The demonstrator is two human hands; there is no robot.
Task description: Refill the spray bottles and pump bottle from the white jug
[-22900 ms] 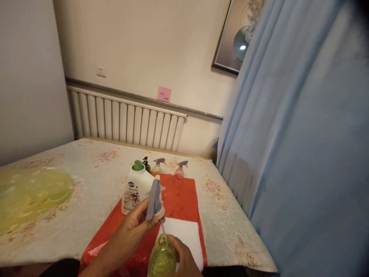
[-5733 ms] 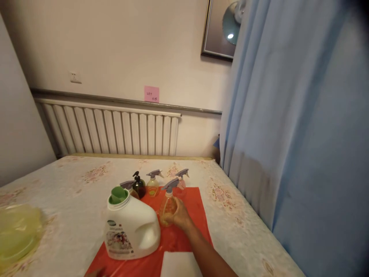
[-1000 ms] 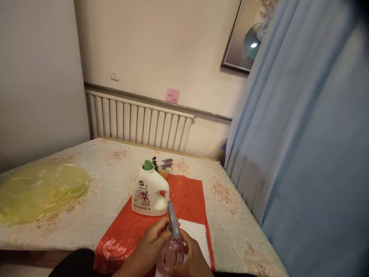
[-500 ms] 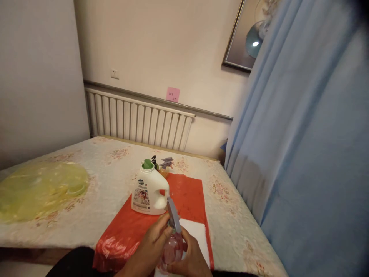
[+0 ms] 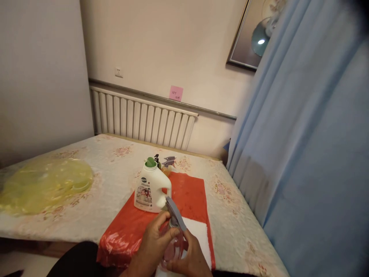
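Note:
Between my hands is a clear pinkish spray bottle [image 5: 173,249] with a grey trigger head [image 5: 176,213]. My left hand [image 5: 154,240] has its thumb and fingers closed around the bottle's neck, just below the head. Lower down, my right hand [image 5: 191,256] grips the body from the right side. Beyond them a white detergent jug [image 5: 150,192] with a green spout stands upright on a red plastic sheet [image 5: 187,196]. A white cloth [image 5: 197,232] lies partly under my hands.
A yellow translucent plastic bag [image 5: 46,184] lies at the left on the floral bedspread [image 5: 115,163]. Behind the jug are a black pump bottle [image 5: 157,159] and grey trigger heads [image 5: 169,161]. A blue curtain [image 5: 311,115] hangs along the right; a radiator [image 5: 144,119] lines the back wall.
The grey trigger head has tilted and turned a little between my hands, and my left fingers have shifted at the neck. The whole view has moved slightly.

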